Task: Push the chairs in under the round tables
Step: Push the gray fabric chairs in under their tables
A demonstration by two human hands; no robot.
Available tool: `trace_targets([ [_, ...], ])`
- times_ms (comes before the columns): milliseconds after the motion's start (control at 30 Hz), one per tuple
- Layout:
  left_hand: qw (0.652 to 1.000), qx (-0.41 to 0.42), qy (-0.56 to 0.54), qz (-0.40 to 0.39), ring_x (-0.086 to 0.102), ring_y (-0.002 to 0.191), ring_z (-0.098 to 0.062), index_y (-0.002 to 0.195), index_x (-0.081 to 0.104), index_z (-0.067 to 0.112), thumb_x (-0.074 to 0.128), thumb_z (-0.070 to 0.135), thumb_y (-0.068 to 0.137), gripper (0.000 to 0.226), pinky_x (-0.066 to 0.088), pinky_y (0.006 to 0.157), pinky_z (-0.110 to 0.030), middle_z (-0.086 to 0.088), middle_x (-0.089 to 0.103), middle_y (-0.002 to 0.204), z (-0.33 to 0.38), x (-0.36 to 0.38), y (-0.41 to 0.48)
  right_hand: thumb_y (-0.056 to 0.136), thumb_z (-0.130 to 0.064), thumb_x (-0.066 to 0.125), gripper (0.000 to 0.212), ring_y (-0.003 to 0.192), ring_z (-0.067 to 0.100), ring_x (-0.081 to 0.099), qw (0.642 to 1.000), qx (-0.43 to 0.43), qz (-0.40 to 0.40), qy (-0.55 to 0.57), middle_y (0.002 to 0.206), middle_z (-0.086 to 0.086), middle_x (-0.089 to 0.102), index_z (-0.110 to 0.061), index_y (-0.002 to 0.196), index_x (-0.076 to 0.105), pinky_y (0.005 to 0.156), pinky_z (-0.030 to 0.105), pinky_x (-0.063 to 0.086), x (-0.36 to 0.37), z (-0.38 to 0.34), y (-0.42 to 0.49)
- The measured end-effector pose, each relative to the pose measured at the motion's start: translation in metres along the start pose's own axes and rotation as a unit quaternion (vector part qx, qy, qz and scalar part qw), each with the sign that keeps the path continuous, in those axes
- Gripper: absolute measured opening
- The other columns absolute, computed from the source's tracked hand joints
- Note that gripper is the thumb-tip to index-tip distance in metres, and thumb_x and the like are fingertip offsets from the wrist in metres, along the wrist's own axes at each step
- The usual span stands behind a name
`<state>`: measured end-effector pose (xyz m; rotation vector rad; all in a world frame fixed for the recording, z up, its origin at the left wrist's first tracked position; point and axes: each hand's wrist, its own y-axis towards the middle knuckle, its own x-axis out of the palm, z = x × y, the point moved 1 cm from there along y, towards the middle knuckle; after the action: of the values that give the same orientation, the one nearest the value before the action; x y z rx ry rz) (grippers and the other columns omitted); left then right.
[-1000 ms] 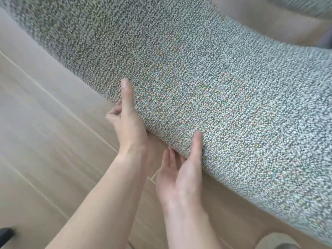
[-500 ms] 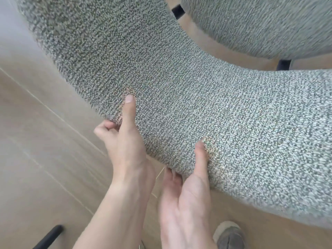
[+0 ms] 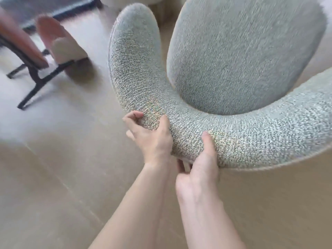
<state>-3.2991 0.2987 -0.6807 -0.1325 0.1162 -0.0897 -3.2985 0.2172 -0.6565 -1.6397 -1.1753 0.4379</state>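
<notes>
A grey-green boucle chair fills the upper right, with a round seat inside a thick curved backrest. My left hand grips the outer curve of the backrest, thumb on top and fingers wrapped beneath. Just to its right, my right hand holds the same padded roll, thumb pressed on its top and fingers hidden under it. Part of a pale round base shows beyond the chair at the top edge; I cannot tell if it is a table.
At the upper left stands another chair with a brown seat, a pale cushion and black metal legs. Pale wood-look floor spreads across the left and foreground.
The view has pulled back and up, so the whole chair and the chair at the left now show. Both hands keep hold of the backrest, and the left fingers now curl round its edge.
</notes>
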Motion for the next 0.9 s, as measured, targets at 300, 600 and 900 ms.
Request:
trace_targets([
  [300, 0.999, 0.007, 0.034, 0.006, 0.051, 0.106, -0.022, 0.094, 0.039, 0.046, 0.072, 0.004, 0.086, 0.054, 0.040, 0.108, -0.039, 0.006, 0.037, 0.108, 0.065, 0.104, 0.026, 0.076, -0.029, 0.096, 0.046, 0.102, 0.034, 0.079, 0.997, -0.031, 0.068, 0.020, 0.112, 0.010, 0.080, -0.011, 0.110, 0.071, 0.100, 0.060, 0.062, 0.093, -0.084, 0.033],
  [600, 0.999, 0.006, 0.028, -0.021, 0.051, 0.105, -0.020, 0.099, 0.044, 0.037, 0.061, -0.004, 0.086, 0.046, 0.043, 0.084, -0.010, -0.009, 0.034, 0.118, 0.119, 0.219, 0.063, 0.085, -0.022, 0.086, 0.028, 0.089, 0.032, 0.074, 0.993, -0.069, 0.099, -0.008, 0.113, 0.018, 0.078, -0.008, 0.102, 0.069, 0.089, 0.048, 0.063, 0.183, -0.177, 0.056],
  [900, 0.999, -0.005, 0.029, -0.042, 0.052, 0.060, 0.004, 0.104, 0.048, 0.019, 0.057, -0.011, 0.088, 0.035, 0.049, 0.063, -0.011, -0.015, 0.029, 0.118, 0.160, 0.305, 0.086, 0.090, -0.018, 0.079, 0.017, 0.084, 0.034, 0.073, 0.992, -0.080, 0.096, -0.019, 0.096, 0.014, 0.076, -0.014, 0.089, 0.062, 0.067, 0.043, 0.062, 0.249, -0.247, 0.079],
])
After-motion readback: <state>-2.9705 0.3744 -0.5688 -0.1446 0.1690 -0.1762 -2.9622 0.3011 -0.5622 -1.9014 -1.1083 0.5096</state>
